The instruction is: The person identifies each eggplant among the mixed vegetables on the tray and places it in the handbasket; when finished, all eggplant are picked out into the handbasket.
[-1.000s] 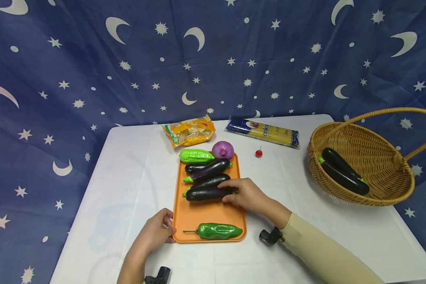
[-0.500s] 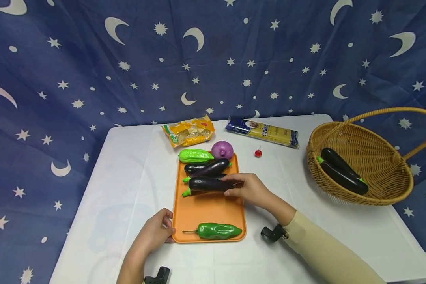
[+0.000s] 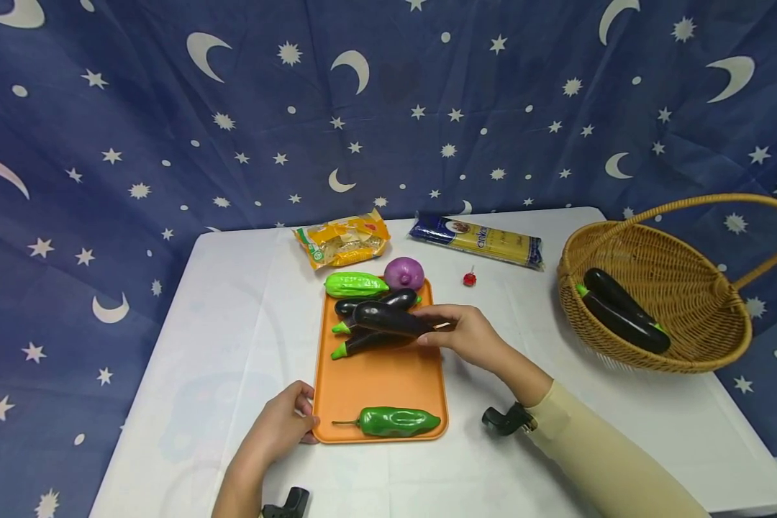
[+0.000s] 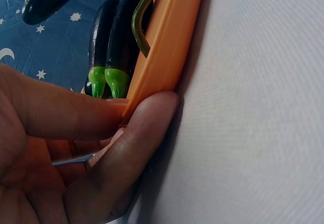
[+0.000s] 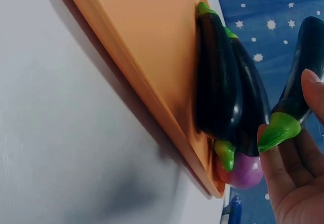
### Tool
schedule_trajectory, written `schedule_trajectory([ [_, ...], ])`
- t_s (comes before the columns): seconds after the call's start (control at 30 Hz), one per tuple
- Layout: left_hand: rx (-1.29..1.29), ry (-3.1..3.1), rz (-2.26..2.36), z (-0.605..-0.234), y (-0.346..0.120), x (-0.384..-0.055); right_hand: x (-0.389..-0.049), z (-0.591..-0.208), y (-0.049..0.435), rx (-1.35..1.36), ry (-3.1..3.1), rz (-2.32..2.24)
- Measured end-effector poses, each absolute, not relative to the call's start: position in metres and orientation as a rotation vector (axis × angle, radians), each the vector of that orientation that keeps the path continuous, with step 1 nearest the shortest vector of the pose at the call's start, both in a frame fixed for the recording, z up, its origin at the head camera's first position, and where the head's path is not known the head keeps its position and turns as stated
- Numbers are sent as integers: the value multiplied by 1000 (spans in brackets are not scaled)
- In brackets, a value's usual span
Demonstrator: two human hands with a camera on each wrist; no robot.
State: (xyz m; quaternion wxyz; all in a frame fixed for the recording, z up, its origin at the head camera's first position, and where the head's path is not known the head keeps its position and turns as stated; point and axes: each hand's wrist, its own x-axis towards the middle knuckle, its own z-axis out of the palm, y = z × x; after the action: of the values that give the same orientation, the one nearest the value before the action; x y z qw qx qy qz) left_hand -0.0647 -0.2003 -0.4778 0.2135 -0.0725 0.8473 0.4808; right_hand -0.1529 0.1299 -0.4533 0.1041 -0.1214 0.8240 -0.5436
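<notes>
My right hand [image 3: 467, 337] grips a dark eggplant [image 3: 388, 319] near its green-capped end, its body reaching left over the orange tray [image 3: 378, 385]. In the right wrist view, the held eggplant [image 5: 299, 77] is raised apart from the eggplants [image 5: 217, 77] lying on the tray. My left hand [image 3: 283, 419] pinches the tray's near left corner; the left wrist view has thumb and finger on its rim [image 4: 169, 57]. More eggplants [image 3: 365, 344] lie across the tray behind, partly hidden by the held one. A long green pepper [image 3: 398, 422] lies along the tray's near edge.
A light-green ridged vegetable [image 3: 356, 284] and a purple onion [image 3: 404, 274] sit at the tray's far end. Behind are an orange food packet [image 3: 343, 241], a spaghetti packet [image 3: 479, 241] and a small red item [image 3: 469, 278]. A wicker basket [image 3: 706, 309] holding two eggplants stands right.
My right hand has lifted the eggplant off the tray and moved it slightly back and to the right, uncovering the eggplant beneath. My left hand has stayed at the tray's corner.
</notes>
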Motion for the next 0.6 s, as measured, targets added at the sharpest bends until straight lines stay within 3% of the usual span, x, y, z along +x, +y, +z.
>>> schedule_trajectory([
  [0.6, -188, 2369, 1312, -478, -200, -64, -156, -441, 161, -247, 2469, -1654],
])
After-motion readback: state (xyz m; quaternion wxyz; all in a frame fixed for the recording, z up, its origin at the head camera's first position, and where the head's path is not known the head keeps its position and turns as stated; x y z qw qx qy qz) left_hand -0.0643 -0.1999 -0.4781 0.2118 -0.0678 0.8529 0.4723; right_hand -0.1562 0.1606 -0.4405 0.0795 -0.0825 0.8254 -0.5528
